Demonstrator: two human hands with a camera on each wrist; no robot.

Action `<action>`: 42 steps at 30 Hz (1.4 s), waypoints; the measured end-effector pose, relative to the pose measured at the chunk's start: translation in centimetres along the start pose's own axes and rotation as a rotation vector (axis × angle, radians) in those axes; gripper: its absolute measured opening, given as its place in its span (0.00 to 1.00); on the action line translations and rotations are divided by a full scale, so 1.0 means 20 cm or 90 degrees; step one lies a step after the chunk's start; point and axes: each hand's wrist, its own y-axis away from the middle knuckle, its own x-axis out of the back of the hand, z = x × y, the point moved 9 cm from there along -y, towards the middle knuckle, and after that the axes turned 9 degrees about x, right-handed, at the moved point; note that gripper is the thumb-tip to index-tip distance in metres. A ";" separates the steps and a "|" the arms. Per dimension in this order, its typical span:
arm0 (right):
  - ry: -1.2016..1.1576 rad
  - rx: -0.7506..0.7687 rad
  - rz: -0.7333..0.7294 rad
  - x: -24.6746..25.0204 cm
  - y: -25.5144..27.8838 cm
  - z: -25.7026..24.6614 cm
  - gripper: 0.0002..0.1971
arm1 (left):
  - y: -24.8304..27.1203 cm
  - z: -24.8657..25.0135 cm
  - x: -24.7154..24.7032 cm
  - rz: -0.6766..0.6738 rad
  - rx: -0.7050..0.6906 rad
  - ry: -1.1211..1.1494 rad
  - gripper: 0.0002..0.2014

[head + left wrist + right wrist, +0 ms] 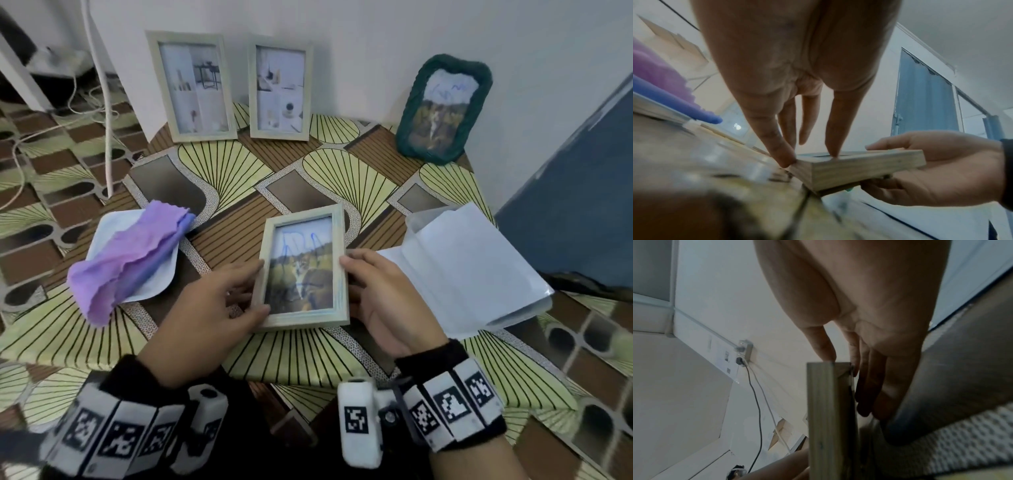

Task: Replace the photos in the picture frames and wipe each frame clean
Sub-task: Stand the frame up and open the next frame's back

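A pale wooden picture frame (pixel 303 267) with a landscape photo and blue scribble marks on its front sits face up at the table's middle. My left hand (pixel 255 289) pinches its left side, thumb on the lower left corner and index finger against the edge. My right hand (pixel 356 284) holds the right side, thumb on the rim and fingers underneath. In the left wrist view the frame (pixel 859 164) is tilted, its right side lifted by the right hand (pixel 920 162). The right wrist view shows the frame (pixel 828 410) edge-on. A purple cloth (pixel 133 260) lies to the left.
Two pale frames (pixel 193 85) (pixel 281 89) and a dark green frame (pixel 442 109) lean on the back wall. An open white photo album (pixel 469 267) lies to the right. The patterned table (pixel 239 171) ends near me. Cables (pixel 85 113) trail on the floor at left.
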 end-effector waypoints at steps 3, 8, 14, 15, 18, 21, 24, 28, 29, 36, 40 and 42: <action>0.026 0.057 -0.001 0.01 0.00 -0.09 0.05 | -0.01 0.07 -0.05 -0.046 0.000 0.067 0.29; 0.108 0.163 -0.093 -0.05 0.05 -0.22 0.10 | -0.02 0.21 -0.16 -0.158 0.034 0.324 0.13; 0.242 0.213 -0.181 -0.16 0.08 -0.21 0.13 | -0.03 0.23 -0.18 -0.211 0.053 0.421 0.19; 0.296 0.229 -0.191 -0.17 0.08 -0.20 0.14 | -0.03 0.23 -0.15 -0.185 0.046 0.430 0.17; 0.486 0.258 -0.220 -0.18 0.09 -0.16 0.19 | -0.05 0.18 -0.03 -0.089 0.014 0.403 0.16; 0.606 0.275 -0.267 -0.20 0.11 -0.13 0.22 | -0.04 0.10 0.06 -0.037 0.023 0.327 0.14; 0.697 0.302 -0.303 -0.22 0.12 -0.13 0.22 | -0.03 0.03 0.09 -0.051 0.058 0.225 0.13; 0.760 0.339 -0.356 -0.26 0.16 -0.13 0.18 | -0.03 -0.03 0.11 -0.049 0.083 0.072 0.15; 0.762 0.341 -0.367 -0.26 0.17 -0.12 0.17 | -0.02 -0.03 0.11 -0.054 0.068 0.030 0.17; 0.741 0.394 -0.256 -0.17 0.11 -0.23 0.13 | 0.02 -0.01 0.18 0.061 -0.028 -0.170 0.19; 0.820 0.420 -0.216 -0.18 0.04 -0.30 0.07 | -0.04 0.02 0.17 0.041 -0.063 -0.285 0.23; 0.875 0.402 -0.200 -0.20 -0.01 -0.31 0.06 | -0.09 0.04 0.16 0.021 -0.058 -0.293 0.26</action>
